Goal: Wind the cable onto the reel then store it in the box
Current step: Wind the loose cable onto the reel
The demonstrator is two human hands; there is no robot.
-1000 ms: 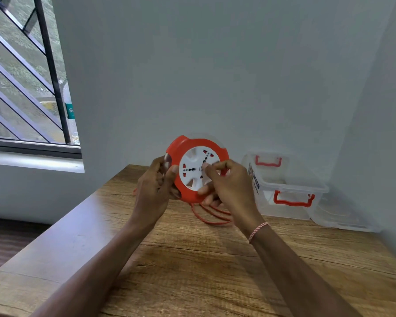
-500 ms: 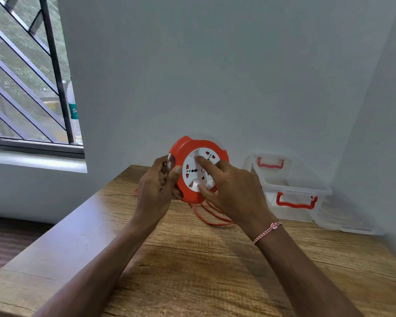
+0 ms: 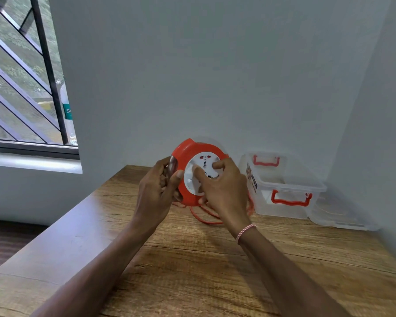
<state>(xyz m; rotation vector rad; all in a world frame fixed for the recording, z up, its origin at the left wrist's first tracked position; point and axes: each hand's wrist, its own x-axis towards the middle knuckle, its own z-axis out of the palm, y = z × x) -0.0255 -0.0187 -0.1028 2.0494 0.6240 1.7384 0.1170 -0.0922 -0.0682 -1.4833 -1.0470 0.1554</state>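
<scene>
- Since the earlier frame the right hand (image 3: 224, 191) has turned on the white face (image 3: 200, 173): its first finger, which lay stretched toward 11 o'clock, is now curled at the face's 2 o'clock edge, and the thumb presses near the face's middle.
- The reel (image 3: 188, 161) has stayed where it was, held upright above the counter (image 3: 192, 266), its face toward the camera.
- The left hand (image 3: 157, 191) grips the reel's rim at 9 o'clock: fingers curled narrow around the back edge, thumb tip laid on the front of the red rim.
- The right hand's fingers (image 3: 217, 165) are bent close and closed on the white face, thumb and first finger pinching across it; the lower fingers touch the reel's bottom at 5 o'clock.
- The cable (image 3: 206, 219) hangs loose from under the reel at 6 o'clock, looping onto the counter behind the right wrist; part of it shows at 3 o'clock of the hand.
- The box (image 3: 281, 202), clear with red handles, stands open at 3 o'clock of the reel, near it but apart, against the wall.
- Its lid (image 3: 338, 218) lies flat just beside the box, further toward 3 o'clock.
- A bracelet (image 3: 246, 232) circles the right wrist.
</scene>
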